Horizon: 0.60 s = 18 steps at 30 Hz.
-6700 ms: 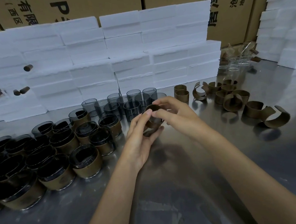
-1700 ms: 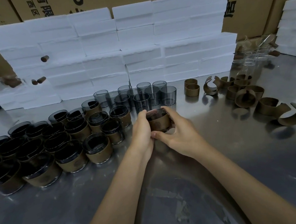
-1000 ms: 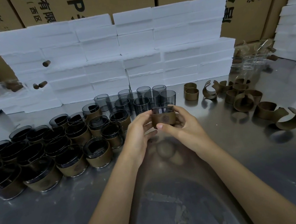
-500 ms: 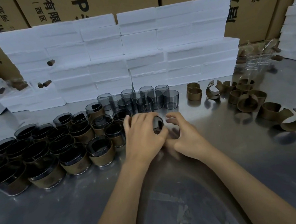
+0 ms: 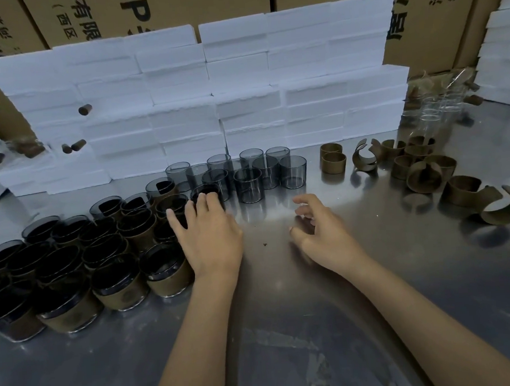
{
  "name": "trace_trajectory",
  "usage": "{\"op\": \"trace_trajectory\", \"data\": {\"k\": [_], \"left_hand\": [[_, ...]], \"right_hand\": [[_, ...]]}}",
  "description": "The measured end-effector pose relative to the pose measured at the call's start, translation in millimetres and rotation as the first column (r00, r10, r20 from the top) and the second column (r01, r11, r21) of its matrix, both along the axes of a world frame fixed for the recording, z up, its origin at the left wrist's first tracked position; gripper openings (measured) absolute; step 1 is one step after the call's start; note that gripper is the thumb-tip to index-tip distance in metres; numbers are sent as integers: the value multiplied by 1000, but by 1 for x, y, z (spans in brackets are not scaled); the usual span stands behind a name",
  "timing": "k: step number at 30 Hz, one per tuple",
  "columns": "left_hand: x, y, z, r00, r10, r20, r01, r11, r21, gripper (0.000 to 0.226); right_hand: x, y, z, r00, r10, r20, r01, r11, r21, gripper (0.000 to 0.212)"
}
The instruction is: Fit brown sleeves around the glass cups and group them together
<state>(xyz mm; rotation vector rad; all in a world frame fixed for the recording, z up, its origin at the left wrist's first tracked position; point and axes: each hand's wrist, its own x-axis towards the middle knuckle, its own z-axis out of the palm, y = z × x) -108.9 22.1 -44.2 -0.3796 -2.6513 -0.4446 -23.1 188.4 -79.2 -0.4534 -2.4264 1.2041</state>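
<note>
While sleeved cups [image 5: 73, 263] cluster (dark inside), bare cups [image 5: 248, 185] beyond.

Setting: I log this as a packing or assembly station in a warehouse or small factory. Evidence: a brushed stainless-steel counter [image 5: 375, 319], scuffed and reflective; large corrugated shipping cartons [image 5: 206, 5] printed with Chinese characters stacked along the back; white polystyrene foam blocks [image 5: 242, 104] piled in a wall in front of them, with more at the far right [image 5: 499, 58]; goods in bulk rather than singly: dozens of identical smoked-glass cups [image 5: 293, 172], a batch of sleeved cups [image 5: 119, 287] at left, and loose brown sleeves [image 5: 334, 162] heaped at right.
</note>
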Motion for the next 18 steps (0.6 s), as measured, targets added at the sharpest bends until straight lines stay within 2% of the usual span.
{"op": "trace_trajectory", "data": {"k": [4,6,8,10,12,15,18], "left_hand": [[1,5,1,995,86,-54,-87,996,-18,50],[4,12,0,995,-4,-98,3,1000,-11,55],[7,19,-4,975,-191,-117,198,979,53,53],[10,24,-7,931,-355,-79,363,918,159,45],[10,25,-12,895,-446,-17,434,861,265,36],[5,24,-18,886,-462,44,421,840,341,28],[3,24,-18,892,-447,76,382,831,405,32]], "right_hand": [[-9,-5,3,1000,-30,-6,31,977,209,61],[-23,-9,8,997,-70,42,52,941,334,67],[-40,-12,12,991,-107,81,65,909,412,68],[-57,-14,15,994,-85,64,48,896,442,65],[-73,-13,17,998,-32,61,0,887,462,64],[-85,-13,19,992,-24,126,-43,860,508,63],[-86,-14,18,995,-27,93,-24,864,504,48]]}}
